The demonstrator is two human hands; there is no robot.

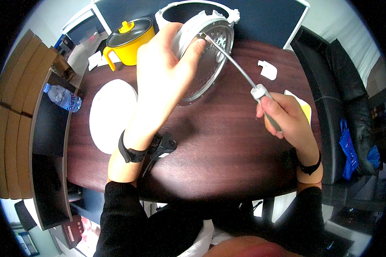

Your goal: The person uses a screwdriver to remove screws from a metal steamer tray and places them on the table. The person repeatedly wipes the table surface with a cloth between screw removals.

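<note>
White-rimmed appliance part (193, 33) with a perforated metal plate (206, 70) is up at the far side of the bench (227, 158), tilted on edge in the fingers of the left hand (163, 66). The left thumb presses on the near face of the rim; the other left fingers go behind it, mostly hidden. The screwdriver (257, 91) is gripped by its grey handle in the curled fingers of the right hand (285, 115), its metal shaft slanting up and leftward from them. Its tip is at the rim, just beside the left thumb; whether it sits in a screw is too small to tell.

Just beyond the left fingers stands a white ring (159, 19) with a dark inside; whether it joins the held part cannot be told. Left of those fingers is a yellow pot (135, 50) with a dark lid. Nearer the person, left of the left forearm, lies a rounded white piece (111, 113), washed out by glare. A black object (169, 142) lies by the left wrist.

Beyond the right fingers lies a small white plastic piece (268, 70); a yellow-and-white object (306, 111) is partly hidden behind the right hand. Farther out, a water bottle (64, 98) lies well left of the left fingers, and a black sofa (330, 96) stands right of the right ones.
</note>
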